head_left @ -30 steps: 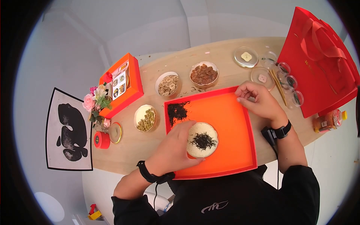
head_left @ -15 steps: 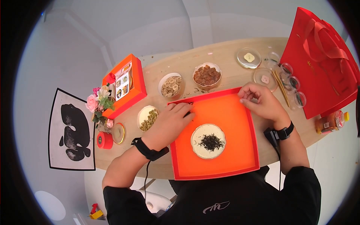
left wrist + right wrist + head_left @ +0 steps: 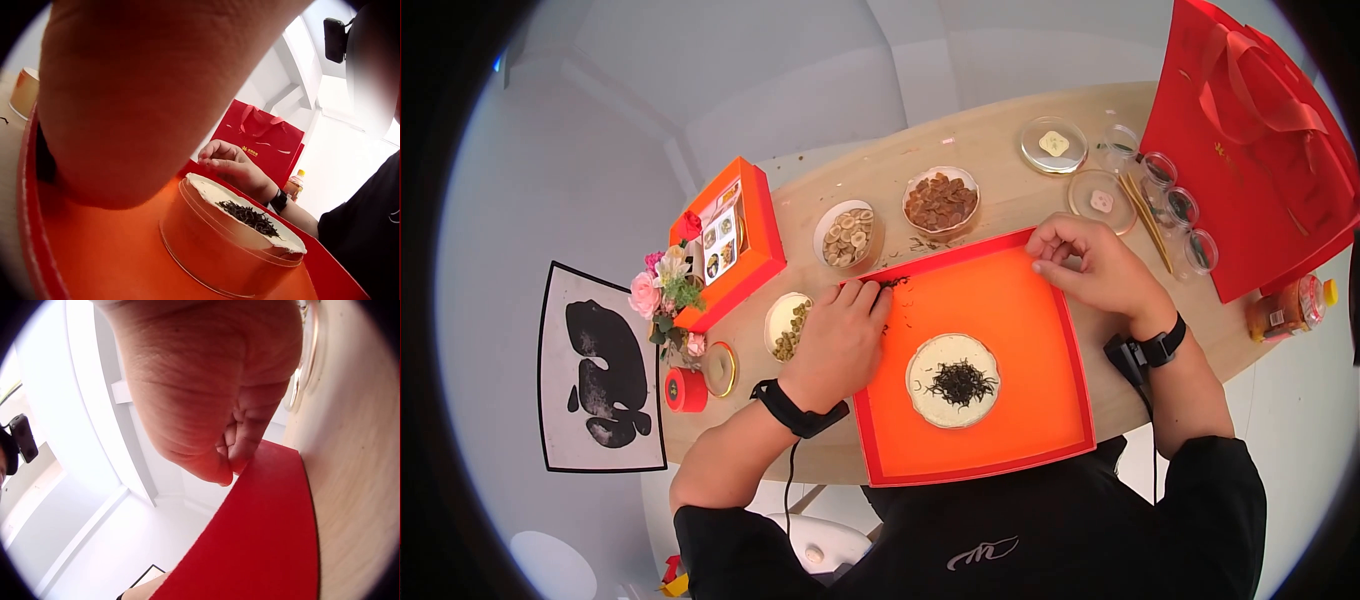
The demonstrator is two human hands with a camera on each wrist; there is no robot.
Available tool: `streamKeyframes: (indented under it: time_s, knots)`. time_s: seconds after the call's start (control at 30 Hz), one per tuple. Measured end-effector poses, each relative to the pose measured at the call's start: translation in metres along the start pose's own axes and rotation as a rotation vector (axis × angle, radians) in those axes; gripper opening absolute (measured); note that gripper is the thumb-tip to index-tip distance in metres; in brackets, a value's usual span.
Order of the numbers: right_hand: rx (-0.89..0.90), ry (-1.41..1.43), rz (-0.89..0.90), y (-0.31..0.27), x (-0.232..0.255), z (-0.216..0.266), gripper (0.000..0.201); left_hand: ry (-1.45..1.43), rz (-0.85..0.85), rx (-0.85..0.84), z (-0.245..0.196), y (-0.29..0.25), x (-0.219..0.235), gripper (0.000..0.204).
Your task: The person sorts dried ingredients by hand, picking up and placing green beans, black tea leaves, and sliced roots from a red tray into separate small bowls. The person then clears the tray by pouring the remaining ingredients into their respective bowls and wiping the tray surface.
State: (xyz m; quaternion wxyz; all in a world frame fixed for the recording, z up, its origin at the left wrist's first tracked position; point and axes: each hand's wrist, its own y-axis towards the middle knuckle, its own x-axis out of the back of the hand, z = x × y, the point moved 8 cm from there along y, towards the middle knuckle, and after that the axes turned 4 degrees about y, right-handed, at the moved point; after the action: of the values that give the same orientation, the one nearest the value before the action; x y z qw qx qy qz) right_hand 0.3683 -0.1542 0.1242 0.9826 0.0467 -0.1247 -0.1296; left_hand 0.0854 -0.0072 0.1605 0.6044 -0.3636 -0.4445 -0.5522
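Observation:
My left hand [image 3: 835, 340] lies over the far left corner of a red-walled orange tray [image 3: 1030, 360], its fingertips on a pile of dark dried tea leaves [image 3: 897, 283] that it mostly covers. Those fingertips are hidden, so I cannot tell whether they pinch the leaves. Closer to the body, a round clear tub [image 3: 219, 250] with a cream-coloured top [image 3: 935, 405] stands in the tray, bearing a small heap of tea leaves [image 3: 962, 384]. At the far right corner, my right hand [image 3: 1090, 265] hovers by the tray's rim, fingers loosely curled with nothing held.
Past the tray stand bowls of banana-like slices [image 3: 849, 237] and brown chunks [image 3: 941, 203]. Green pieces fill a bowl [image 3: 788, 330] at left, near an orange gift box [image 3: 735, 240]. On the right are clear lids [image 3: 1053, 145], wooden sticks [image 3: 1145, 220] and a red bag [image 3: 1250, 160].
My left hand has left the side of the tub and moved left and away from the body onto the leaf pile. My right hand keeps its place.

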Motion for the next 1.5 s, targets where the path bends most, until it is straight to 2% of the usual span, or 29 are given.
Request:
streamKeyframes:
  time_s: [0.1, 0.17, 0.2, 0.27, 0.37, 0.6, 0.67, 0.9, 1.17, 1.5]
  knots:
    - [-0.002, 0.001, 0.002, 0.000, 0.000, 0.000, 0.015, 0.098, 0.034, -0.012, -0.003, 0.001, -0.006, 0.048]
    - [0.001, 0.001, 0.004, 0.000, 0.000, 0.000, 0.015, 0.237, 0.124, 0.007, -0.002, 0.000, -0.013, 0.038]
    - [0.003, 0.001, 0.004, 0.000, 0.000, 0.001, 0.015, 0.236, 0.125, 0.007, -0.003, 0.001, -0.013, 0.038]
    - [0.005, 0.000, 0.004, -0.001, 0.000, 0.001, 0.015, 0.278, 0.177, 0.037, -0.001, 0.004, -0.016, 0.024]
    - [-0.004, -0.008, 0.002, -0.001, 0.001, 0.000, 0.016, 0.279, 0.156, 0.037, 0.002, 0.007, -0.020, 0.017]
    - [0.030, 0.007, -0.004, -0.002, 0.001, 0.001, 0.018, 0.268, 0.154, 0.036, 0.006, 0.011, -0.026, 0.019]
    - [0.020, 0.004, 0.005, -0.002, 0.001, 0.001, 0.018, 0.195, 0.155, 0.054, 0.010, 0.011, -0.030, 0.025]
    - [-0.005, -0.019, 0.015, -0.002, 0.002, 0.000, 0.018, 0.086, 0.136, 0.068, 0.019, 0.010, -0.030, 0.023]
    - [-0.019, -0.010, 0.017, -0.002, 0.002, 0.000, 0.018, -0.294, -0.043, 0.138, 0.034, 0.005, -0.005, 0.024]
    - [0.040, -0.019, -0.010, -0.001, 0.002, 0.000, 0.019, -0.486, 0.005, 0.246, 0.039, 0.005, 0.005, 0.020]
